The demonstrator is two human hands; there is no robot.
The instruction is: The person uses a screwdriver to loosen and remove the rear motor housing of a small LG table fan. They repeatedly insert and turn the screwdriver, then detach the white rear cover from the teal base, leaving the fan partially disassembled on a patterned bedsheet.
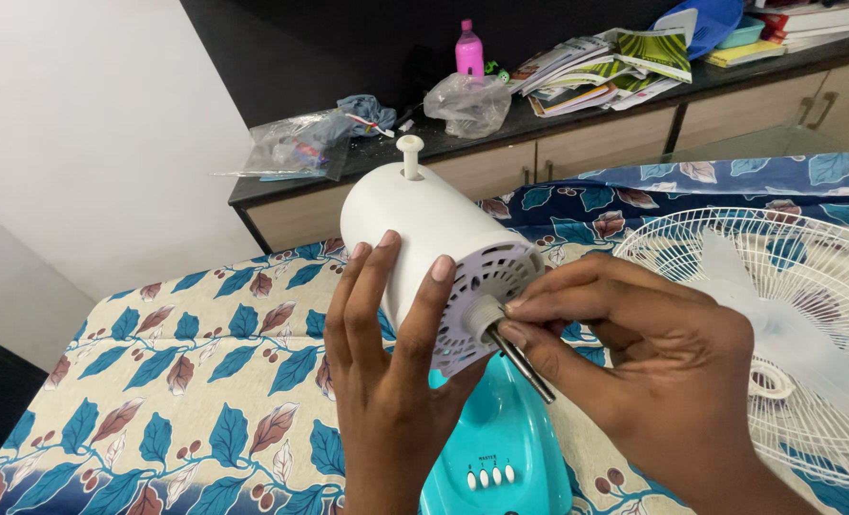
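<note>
A white fan motor housing [415,224] with a knob on top sits on a turquoise fan base [501,448] that has several white buttons. My left hand [382,381] wraps the housing from the near side, fingers on its side. My right hand [634,367] pinches the grey collar at the root of the metal shaft [525,367], which sticks out of the perforated front plate [477,300].
A white wire fan guard with a pale blade [777,324] lies to the right on the blue-leaf patterned cloth [186,381]. Behind it, a dark countertop [539,110] carries plastic bags, a pink bottle, stacked papers and books above wooden cabinets.
</note>
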